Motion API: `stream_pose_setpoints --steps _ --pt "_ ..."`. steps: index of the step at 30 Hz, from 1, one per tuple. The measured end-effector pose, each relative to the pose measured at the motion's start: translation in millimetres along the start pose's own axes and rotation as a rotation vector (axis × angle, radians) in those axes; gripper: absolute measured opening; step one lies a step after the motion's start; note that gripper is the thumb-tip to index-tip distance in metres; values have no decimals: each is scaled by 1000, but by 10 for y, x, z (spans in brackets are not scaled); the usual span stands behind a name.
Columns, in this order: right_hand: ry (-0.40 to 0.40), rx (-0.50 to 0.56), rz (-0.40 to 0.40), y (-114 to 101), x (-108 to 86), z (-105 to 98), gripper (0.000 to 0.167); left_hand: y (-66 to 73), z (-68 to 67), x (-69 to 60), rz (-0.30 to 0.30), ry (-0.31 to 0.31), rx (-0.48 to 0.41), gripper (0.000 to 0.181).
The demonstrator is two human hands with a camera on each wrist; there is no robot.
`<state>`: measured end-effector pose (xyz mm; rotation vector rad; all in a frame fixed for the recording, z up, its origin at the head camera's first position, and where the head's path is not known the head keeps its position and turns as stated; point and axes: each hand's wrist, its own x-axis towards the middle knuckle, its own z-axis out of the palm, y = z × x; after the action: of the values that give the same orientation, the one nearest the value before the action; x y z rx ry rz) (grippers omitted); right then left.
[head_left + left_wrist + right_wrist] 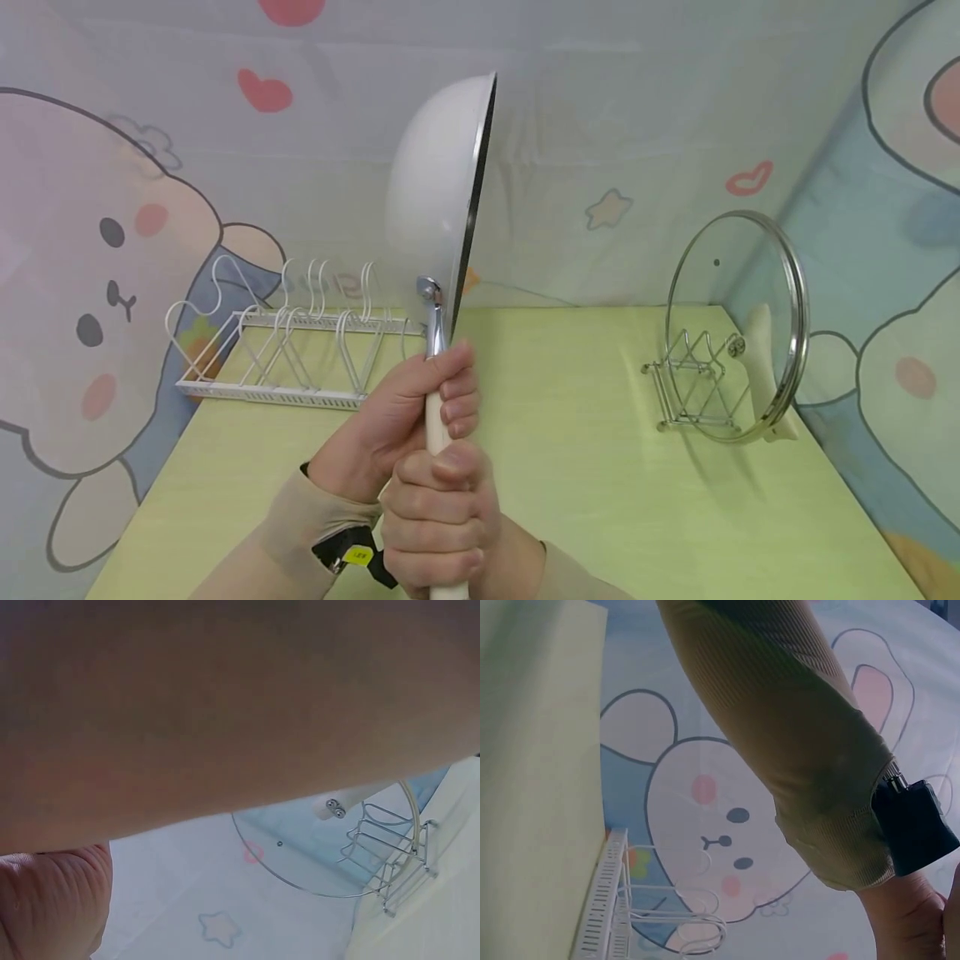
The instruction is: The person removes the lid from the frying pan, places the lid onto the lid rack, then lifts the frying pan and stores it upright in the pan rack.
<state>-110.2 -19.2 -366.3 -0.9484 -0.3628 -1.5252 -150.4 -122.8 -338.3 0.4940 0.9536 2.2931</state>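
Observation:
A white wok [435,183] with a dark inside stands on edge in the air, its opening turned to the right and its handle pointing down. My left hand [420,400] grips the upper part of the cream handle [437,421], just under the metal joint. Below it, my right hand [438,517] wraps round the same handle, whose end shows under the fist. Most of the left wrist view is covered by a forearm, with part of a hand at the lower left. In the right wrist view a sleeved forearm crosses; the wok is out of sight there.
At the left back of the green table [585,467] stands a white wire rack [270,396], partly behind the wok and left hand. To the right, a glass lid [797,333] with a cream handle stands upright in a small metal rack [697,421]. Cartoon-printed cloth [555,167] surrounds the table.

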Motion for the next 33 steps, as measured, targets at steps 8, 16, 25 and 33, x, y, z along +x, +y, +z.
stream_pose_setpoints --steps 8,16,25,33 --pt "15 -57 13 -15 75 -8 49 70 4 -45 16 4 -3 35" --pt "38 -84 19 -38 169 7 51 141 36 -79 24 23 -35 31" --pt "83 -74 19 -11 268 -46 51 246 20 -172 36 21 -24 31" --pt "139 -77 11 -2 306 -86 52 314 -61 -243 28 -34 -79 33"
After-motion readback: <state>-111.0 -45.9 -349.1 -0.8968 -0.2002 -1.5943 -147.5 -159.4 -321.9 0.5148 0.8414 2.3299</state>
